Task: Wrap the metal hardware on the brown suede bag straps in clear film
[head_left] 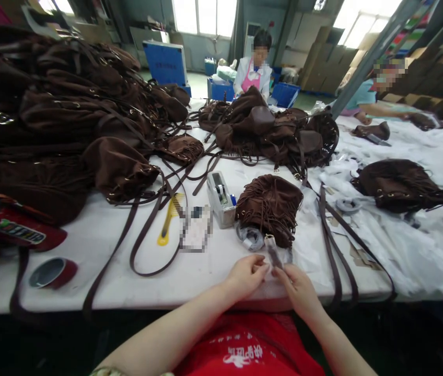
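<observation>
A white counter point(100, 245) fills the view, its near edge cut off by the person's red shirt and its right half buried under crumpled white wrapping. From nine to eleven o'clock a big heap of brown suede bags point(60, 115) runs out of frame on the left, so its full extent is hidden. A second heap point(268, 130) lies at twelve o'clock, partly hiding a co-worker in a pink apron point(253, 68) beyond the counter; another person point(366, 96) at two o'clock is half cut off by a slanted post. A single fringed bag point(270, 206) lies just past the hands at twelve, and a second fringed bag point(397, 183) lies well apart at two. Long brown straps point(147, 230) loop off the near edge at ten. Just left of the near bag stands a grey tape dispenser point(220, 198), then a blurred card point(196, 228) and a yellow comb point(168, 219); a red-rimmed tape roll point(53, 272) lies at nine. The left hand point(247, 274) and right hand point(298, 287) meet at the near edge, fingertips of both closed on a small brown strip point(274, 256) that sticks up between them, touching the fringe. It seems to sit in clear film, but it is too small to tell exactly what it is.
</observation>
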A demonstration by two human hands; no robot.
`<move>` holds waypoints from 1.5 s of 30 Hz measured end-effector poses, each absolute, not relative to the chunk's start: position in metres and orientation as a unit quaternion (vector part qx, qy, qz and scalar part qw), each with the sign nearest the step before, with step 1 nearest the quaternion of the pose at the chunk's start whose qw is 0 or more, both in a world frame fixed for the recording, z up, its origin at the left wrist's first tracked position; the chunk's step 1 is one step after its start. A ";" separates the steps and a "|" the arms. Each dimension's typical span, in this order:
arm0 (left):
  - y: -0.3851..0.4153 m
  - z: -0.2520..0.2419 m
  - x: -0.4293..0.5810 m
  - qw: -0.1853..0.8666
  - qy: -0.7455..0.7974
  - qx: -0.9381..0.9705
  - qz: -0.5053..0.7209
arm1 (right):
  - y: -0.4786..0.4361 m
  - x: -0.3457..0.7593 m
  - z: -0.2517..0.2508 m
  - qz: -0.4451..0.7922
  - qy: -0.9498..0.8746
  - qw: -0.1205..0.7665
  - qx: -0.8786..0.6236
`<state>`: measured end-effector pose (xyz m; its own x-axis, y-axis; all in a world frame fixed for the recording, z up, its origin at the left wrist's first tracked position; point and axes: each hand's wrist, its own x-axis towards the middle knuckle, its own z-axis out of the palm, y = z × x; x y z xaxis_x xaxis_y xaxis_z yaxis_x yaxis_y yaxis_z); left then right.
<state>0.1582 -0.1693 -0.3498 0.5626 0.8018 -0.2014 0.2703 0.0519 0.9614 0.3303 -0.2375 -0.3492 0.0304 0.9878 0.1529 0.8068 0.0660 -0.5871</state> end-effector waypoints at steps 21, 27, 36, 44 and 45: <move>-0.151 -0.331 0.186 0.606 0.324 0.716 0.124 | -0.224 0.359 -0.332 -0.018 -0.779 0.225 -0.585; -0.145 -0.341 0.192 0.574 0.362 0.701 0.219 | -0.224 0.360 -0.333 0.142 -0.616 0.365 -0.683; -0.146 -0.343 0.216 0.516 0.343 0.745 0.250 | -0.217 0.366 -0.337 0.434 -0.326 0.486 -0.685; -0.145 -0.357 0.225 0.648 0.366 0.641 0.190 | -0.220 0.363 -0.339 0.343 -0.397 0.441 -0.728; -0.145 -0.358 0.225 0.672 0.365 0.617 0.186 | -0.220 0.364 -0.341 0.341 -0.399 0.438 -0.730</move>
<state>0.2252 -0.1449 -0.3577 0.6651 0.6996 -0.2611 0.2007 0.1694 0.9649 0.3636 -0.2204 -0.3407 0.4489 0.8812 -0.1479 0.2834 -0.2974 -0.9117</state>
